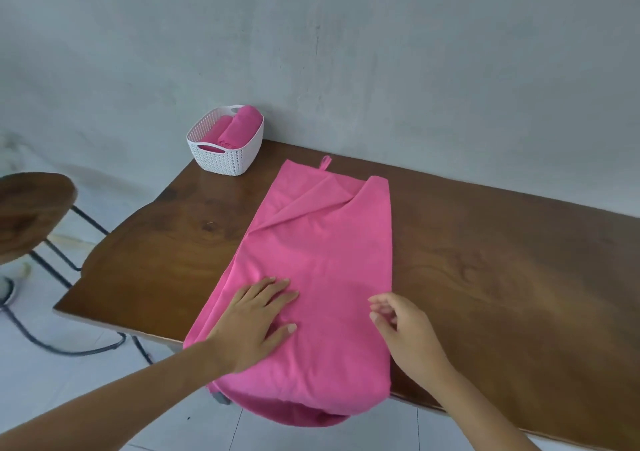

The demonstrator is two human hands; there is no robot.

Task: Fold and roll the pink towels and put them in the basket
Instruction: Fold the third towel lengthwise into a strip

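A pink towel (322, 253), folded lengthwise into a long strip, lies across the wooden table (502, 277), and its near end hangs over the front edge. My left hand (258, 319) presses flat on the towel's near left part with straight fingers. Over the towel's right edge hovers my right hand (401, 326), fingers loosely bent and holding nothing. A white woven basket (239, 159) stands at the table's far left corner with two rolled pink towels (230, 130) inside.
A round wooden stool (31, 208) with black metal legs stands left of the table. A grey wall runs right behind the table. Bare wood stretches to the right of the towel. Below the front edge lies a pale tiled floor.
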